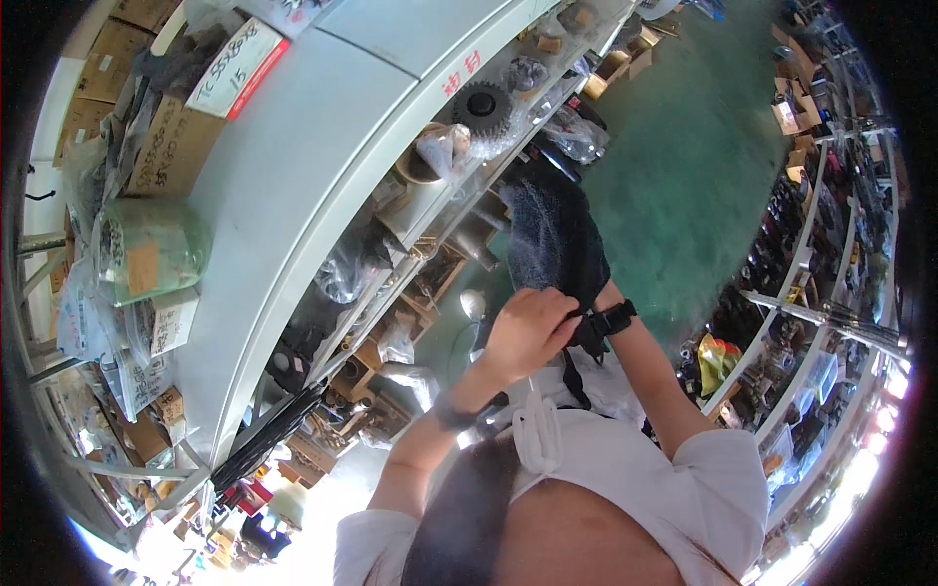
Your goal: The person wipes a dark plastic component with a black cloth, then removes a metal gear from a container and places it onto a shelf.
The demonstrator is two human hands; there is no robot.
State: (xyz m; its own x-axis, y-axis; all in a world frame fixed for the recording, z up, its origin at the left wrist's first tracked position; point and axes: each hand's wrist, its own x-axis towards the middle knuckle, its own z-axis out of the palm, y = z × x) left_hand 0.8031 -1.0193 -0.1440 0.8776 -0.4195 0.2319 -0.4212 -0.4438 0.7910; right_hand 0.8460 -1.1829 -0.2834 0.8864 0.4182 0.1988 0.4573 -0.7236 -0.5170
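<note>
A dark, speckled, bag-like thing (557, 230) hangs in front of me, its near end gathered at my wrists. My left hand (532, 330) is closed, its fingers pinching the near edge of it beside my right wrist. My right forearm runs up to the same dark thing, and my right hand is hidden in or behind it, so its fingers do not show. A black wristband (613, 317) sits on my right wrist and a grey band (454, 410) on my left. A black strap end (575, 381) dangles below my hands.
On my left runs a shelf unit with a grey-white top (293, 127), bearing cartons and a greenish bag-wrapped container (151, 252). Its lower shelves hold a dark gear (482, 105) and bagged parts. Green floor (684, 176) lies ahead; more loaded shelves (811, 342) stand right.
</note>
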